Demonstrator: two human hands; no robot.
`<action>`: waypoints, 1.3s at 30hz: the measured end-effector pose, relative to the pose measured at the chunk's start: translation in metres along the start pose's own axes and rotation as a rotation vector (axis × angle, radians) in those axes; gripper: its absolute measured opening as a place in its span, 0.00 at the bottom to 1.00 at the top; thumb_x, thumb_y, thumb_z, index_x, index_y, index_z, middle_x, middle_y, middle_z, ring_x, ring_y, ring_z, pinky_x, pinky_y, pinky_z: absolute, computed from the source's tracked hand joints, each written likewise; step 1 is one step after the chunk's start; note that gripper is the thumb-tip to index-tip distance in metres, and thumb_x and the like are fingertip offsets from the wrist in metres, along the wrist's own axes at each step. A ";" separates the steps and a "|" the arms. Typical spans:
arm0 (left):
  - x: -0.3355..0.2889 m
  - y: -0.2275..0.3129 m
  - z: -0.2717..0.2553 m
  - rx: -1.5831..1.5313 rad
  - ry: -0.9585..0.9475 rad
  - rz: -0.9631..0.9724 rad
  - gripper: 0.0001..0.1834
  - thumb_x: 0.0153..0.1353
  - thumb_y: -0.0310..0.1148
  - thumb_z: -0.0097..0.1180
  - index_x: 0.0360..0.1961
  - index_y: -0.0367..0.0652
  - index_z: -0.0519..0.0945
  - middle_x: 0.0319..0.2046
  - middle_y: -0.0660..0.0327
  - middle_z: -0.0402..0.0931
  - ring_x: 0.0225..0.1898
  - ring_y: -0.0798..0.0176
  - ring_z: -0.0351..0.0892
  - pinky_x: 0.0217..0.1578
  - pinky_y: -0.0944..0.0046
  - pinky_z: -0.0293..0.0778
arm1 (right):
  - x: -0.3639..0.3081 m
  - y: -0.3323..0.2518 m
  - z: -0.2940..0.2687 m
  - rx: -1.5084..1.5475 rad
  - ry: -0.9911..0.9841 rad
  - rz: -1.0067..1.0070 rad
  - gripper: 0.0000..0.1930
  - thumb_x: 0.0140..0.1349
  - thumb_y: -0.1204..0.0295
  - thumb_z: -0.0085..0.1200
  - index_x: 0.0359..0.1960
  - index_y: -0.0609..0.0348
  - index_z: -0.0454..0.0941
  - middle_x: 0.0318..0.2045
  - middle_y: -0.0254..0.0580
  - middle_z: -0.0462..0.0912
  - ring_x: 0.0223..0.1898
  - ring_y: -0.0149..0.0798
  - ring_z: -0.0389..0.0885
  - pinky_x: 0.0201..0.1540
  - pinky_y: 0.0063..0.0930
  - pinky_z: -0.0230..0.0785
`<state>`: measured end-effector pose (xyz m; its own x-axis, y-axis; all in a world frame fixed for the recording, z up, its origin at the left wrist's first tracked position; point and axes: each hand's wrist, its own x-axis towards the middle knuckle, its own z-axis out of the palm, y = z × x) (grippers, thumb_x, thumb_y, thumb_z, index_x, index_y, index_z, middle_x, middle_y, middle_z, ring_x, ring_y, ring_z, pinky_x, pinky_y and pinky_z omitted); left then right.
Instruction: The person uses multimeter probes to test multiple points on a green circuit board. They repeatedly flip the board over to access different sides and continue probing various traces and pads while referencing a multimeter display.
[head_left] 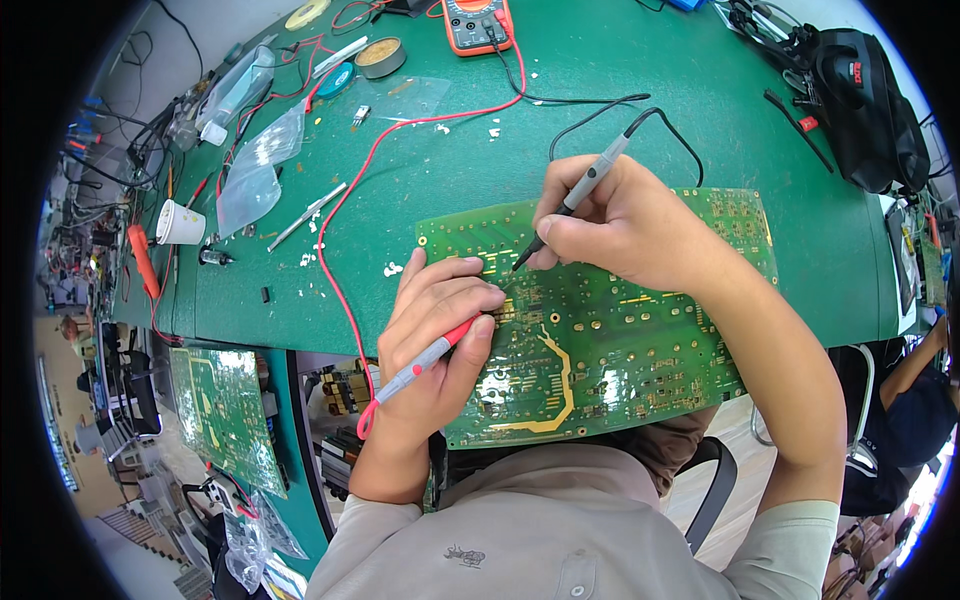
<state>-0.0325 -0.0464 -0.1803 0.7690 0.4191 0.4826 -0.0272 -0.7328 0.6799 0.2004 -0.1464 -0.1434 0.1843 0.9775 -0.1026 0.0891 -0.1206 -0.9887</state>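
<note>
A large green circuit board (620, 350) lies partly on the green table, its near edge reaching past the table's front toward my body. My right hand (620, 225) is closed round a grey and black multimeter probe (590, 185), whose dark tip points down at the board's upper left part. In my left hand (430, 330) is a red and grey multimeter probe (425, 365), gripped between thumb and fingers; its tip is hidden by the fingers. The left fingers rest over the board's left edge. A red and a black lead run from the orange multimeter (478, 25) at the far edge.
Left on the table (300, 310) are a white cup (181, 223), clear plastic bags (262, 165), a round tin (380, 57) and a silver tweezers-like tool (307, 217). A black bag (862, 110) stands at the far right. Another circuit board (228, 415) lies at lower left.
</note>
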 end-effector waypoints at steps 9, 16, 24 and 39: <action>-0.001 0.000 0.000 -0.002 -0.003 -0.008 0.09 0.63 0.26 0.64 0.44 0.42 0.87 0.41 0.56 0.87 0.56 0.46 0.84 0.70 0.33 0.60 | 0.000 -0.001 0.000 -0.011 0.008 0.001 0.08 0.65 0.71 0.58 0.34 0.65 0.81 0.27 0.43 0.89 0.31 0.29 0.87 0.35 0.25 0.75; -0.001 0.000 0.000 -0.014 0.000 -0.013 0.09 0.64 0.26 0.64 0.45 0.42 0.87 0.41 0.56 0.87 0.56 0.46 0.84 0.70 0.34 0.60 | -0.001 -0.004 -0.002 -0.038 0.003 0.009 0.08 0.65 0.71 0.58 0.34 0.65 0.81 0.27 0.43 0.89 0.31 0.29 0.87 0.35 0.25 0.75; 0.004 0.005 -0.004 0.023 -0.048 -0.039 0.08 0.64 0.27 0.64 0.44 0.43 0.87 0.43 0.57 0.86 0.56 0.47 0.84 0.69 0.35 0.61 | 0.000 -0.005 -0.002 -0.035 -0.010 0.018 0.08 0.65 0.71 0.58 0.33 0.65 0.81 0.27 0.43 0.89 0.30 0.29 0.86 0.35 0.26 0.75; 0.030 0.020 -0.011 0.104 -0.125 -0.028 0.06 0.63 0.26 0.61 0.40 0.39 0.85 0.39 0.54 0.85 0.49 0.48 0.83 0.57 0.50 0.72 | 0.005 -0.007 -0.002 -0.037 -0.045 0.003 0.08 0.65 0.72 0.58 0.33 0.65 0.80 0.27 0.43 0.89 0.29 0.28 0.86 0.34 0.26 0.75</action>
<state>-0.0170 -0.0424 -0.1463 0.8423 0.3748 0.3875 0.0567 -0.7764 0.6277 0.2029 -0.1415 -0.1370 0.1404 0.9838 -0.1116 0.1245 -0.1294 -0.9837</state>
